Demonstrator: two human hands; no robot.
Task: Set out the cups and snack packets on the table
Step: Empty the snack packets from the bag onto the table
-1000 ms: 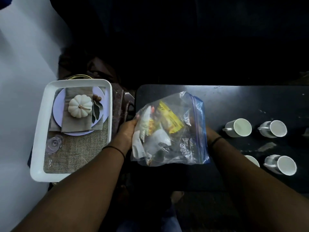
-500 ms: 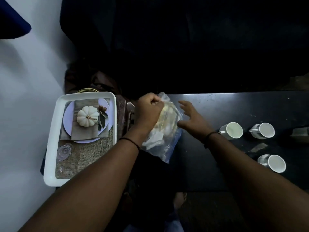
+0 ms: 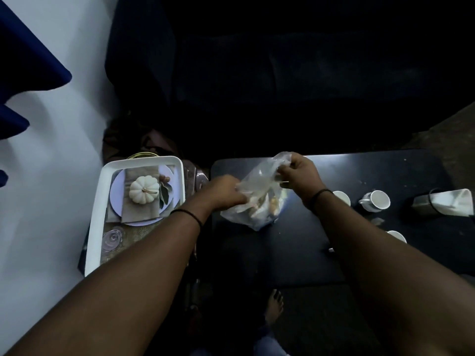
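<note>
Both hands now hold the clear plastic bag (image 3: 257, 199) of snack packets over the left end of the dark table (image 3: 359, 173), in the middle of the frame. The left hand (image 3: 226, 192) has dropped from the bag's top to its left side, fingers curled into the plastic. The right hand (image 3: 299, 173), open and apart from the bag half a second ago, now pinches the top edge and lifts it. The bag's bottom rests on the table.

To the right, white cups (image 3: 375, 200) stand near a metal napkin holder (image 3: 442, 205) that has come fully into view. At the left the white tray (image 3: 102, 191) with the small pumpkin (image 3: 144, 192) is unchanged.
</note>
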